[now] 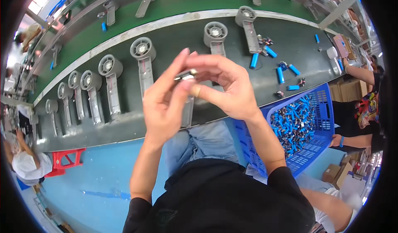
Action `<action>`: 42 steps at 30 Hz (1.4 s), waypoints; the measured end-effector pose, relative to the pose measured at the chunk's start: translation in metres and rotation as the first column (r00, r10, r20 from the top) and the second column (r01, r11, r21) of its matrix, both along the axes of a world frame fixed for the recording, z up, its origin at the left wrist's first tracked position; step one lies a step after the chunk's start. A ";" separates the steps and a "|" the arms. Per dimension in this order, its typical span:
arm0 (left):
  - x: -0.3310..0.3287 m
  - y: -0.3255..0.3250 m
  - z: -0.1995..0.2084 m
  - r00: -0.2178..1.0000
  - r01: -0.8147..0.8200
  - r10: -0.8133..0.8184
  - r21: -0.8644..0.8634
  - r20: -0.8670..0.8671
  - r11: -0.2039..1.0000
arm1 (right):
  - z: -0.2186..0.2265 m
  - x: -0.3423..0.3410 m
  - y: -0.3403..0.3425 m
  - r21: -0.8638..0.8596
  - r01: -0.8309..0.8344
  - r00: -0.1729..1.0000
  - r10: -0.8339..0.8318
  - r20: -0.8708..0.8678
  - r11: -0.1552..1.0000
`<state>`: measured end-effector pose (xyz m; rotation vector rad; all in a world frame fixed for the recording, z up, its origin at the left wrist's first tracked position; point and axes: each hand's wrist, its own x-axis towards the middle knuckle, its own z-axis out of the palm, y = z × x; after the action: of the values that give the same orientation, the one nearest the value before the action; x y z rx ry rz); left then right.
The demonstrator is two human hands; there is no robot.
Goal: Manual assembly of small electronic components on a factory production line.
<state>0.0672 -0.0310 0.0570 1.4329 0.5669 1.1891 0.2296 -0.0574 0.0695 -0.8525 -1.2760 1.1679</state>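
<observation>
My left hand point(159, 104) and my right hand point(234, 87) meet above the bench, fingers curled towards each other. Between their fingertips is a small dark part with shiny metal bits point(186, 74), like a little circuit board; the fingers hide much of it. Both thumbs press close to it. Below the hands a grey fan handle point(188, 113) lies partly covered. Just beyond, a grey handheld fan housing point(215, 33) lies with its handle partly behind my fingers. Another fan housing point(142, 49) lies to the left of my left hand.
Several grey fan housings point(92, 81) line the dark green bench point(128, 125) leftward. Loose blue battery cells point(281, 75) with small boards lie to the right. A blue basket point(325, 108) full of them stands by my right arm. Other people work at both ends; a red stool point(68, 160) is left.
</observation>
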 end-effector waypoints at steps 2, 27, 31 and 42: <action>-0.018 -0.005 -0.005 0.993 -0.111 0.109 -0.062 -0.036 0.992 | -0.008 -0.007 -0.004 -0.037 -0.021 0.998 0.019 -0.057 0.999; -0.029 -0.017 -0.019 0.786 -0.238 0.156 -0.061 -0.598 0.969 | -0.081 -0.035 -0.010 0.414 0.360 0.717 -0.532 0.451 0.836; -0.035 -0.020 -0.026 0.899 -0.177 0.129 -0.076 -0.419 0.981 | -0.083 -0.031 -0.007 0.418 0.371 0.733 -0.538 0.416 0.829; -0.029 -0.021 -0.055 0.927 -0.217 0.189 -0.054 -0.325 0.975 | -0.081 -0.027 -0.003 0.493 0.325 0.708 -0.553 0.439 0.807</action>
<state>0.0384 -0.0522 0.0018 1.5270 1.0023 1.0813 0.2022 -0.0606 -0.0118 -1.1780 -1.5827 0.2347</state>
